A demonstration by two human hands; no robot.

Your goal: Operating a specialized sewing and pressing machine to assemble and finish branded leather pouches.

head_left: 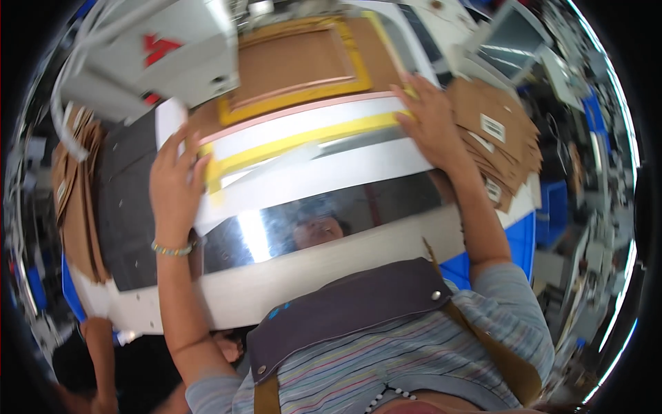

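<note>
The long bar (314,143) is bright yellow, the thin strip (303,114) salmon pink, the sheet (358,167) plain white. The picture frame (355,61) is mustard yellow with a paler inner line (pinkish, really). The cardboard (510,152) is brown with white labels (492,127), the machine (193,72) off-white with a red mark (158,50). The apron (352,297) is dark purplish grey; the shirt (358,345) is grey-blue with thin multicoloured stripes.
</note>
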